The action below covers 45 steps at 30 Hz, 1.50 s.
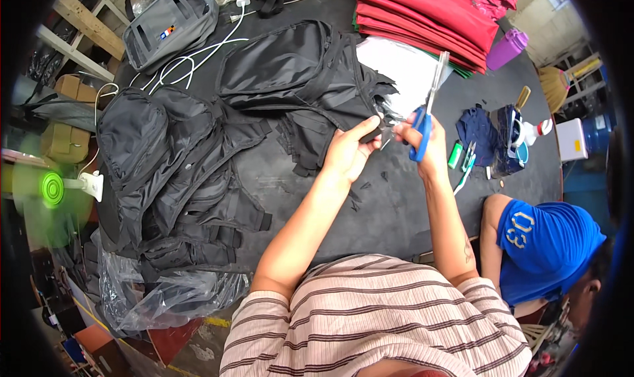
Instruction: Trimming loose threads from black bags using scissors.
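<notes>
My left hand (349, 153) pinches a dark strap end (374, 134) at the edge of a black backpack (281, 66) lying on the dark table. Scissors with blue handles (422, 138) are in my right hand (432, 153), their metal blades pointing away from me. The fingertips of my right hand come close to the strap end, over some small shiny or pale bits that I cannot make out. White sheets (389, 63) lie beyond both hands. Another black backpack (135, 132), with straps and loose parts, lies to the left.
Folded red fabric (422, 20) is stacked at the far side, beside a purple bottle (508, 48). A grey bag (170, 30) and white cable (191, 60) lie far left. Snips (469, 157) and a dark container (507, 139) are at right. A person in blue (548, 245) sits nearby.
</notes>
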{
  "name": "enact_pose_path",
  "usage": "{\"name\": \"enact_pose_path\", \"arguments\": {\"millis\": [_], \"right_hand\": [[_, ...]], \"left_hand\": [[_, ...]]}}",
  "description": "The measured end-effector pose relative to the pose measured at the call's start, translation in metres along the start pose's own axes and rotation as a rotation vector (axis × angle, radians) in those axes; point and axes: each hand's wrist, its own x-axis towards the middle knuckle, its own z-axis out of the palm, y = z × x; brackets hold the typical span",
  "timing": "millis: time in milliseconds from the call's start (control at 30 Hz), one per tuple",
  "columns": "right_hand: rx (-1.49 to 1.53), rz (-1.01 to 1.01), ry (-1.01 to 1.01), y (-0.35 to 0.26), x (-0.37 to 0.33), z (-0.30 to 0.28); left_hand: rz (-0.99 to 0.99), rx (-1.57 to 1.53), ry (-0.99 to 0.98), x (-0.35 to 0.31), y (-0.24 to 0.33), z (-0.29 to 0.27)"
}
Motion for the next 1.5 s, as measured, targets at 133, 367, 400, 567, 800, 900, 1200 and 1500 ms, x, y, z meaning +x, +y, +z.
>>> {"name": "enact_pose_path", "arguments": {"millis": [133, 367, 400, 567, 800, 900, 1200, 1500], "right_hand": [[-0.057, -0.222, 0.121, -0.008, -0.011, -0.001], [-0.146, -0.196, 0.021, -0.015, -0.001, 0.017], [-0.144, -0.197, 0.018, -0.015, -0.001, 0.018], [-0.221, -0.311, 0.118, -0.012, 0.003, 0.017], [0.114, -0.067, 0.033, -0.013, 0.014, 0.003], [0.128, -0.081, 0.058, -0.010, 0.016, -0.002], [-0.098, -0.139, 0.077, -0.008, 0.012, 0.008], [0.014, -0.146, 0.121, -0.014, -0.002, -0.003]], "left_hand": [[0.164, 0.249, 0.211, 0.004, -0.011, 0.029], [0.178, 0.182, 0.162, 0.012, -0.027, 0.039], [0.195, 0.156, 0.162, 0.012, -0.027, 0.038], [0.087, 0.097, 0.140, 0.013, -0.016, 0.030], [0.004, 0.103, 0.158, 0.015, -0.003, 0.030], [0.089, 0.166, 0.268, 0.017, -0.010, 0.034], [0.378, 0.339, 0.286, 0.013, -0.020, 0.046], [0.375, 0.263, 0.406, 0.012, -0.036, 0.047]]}}
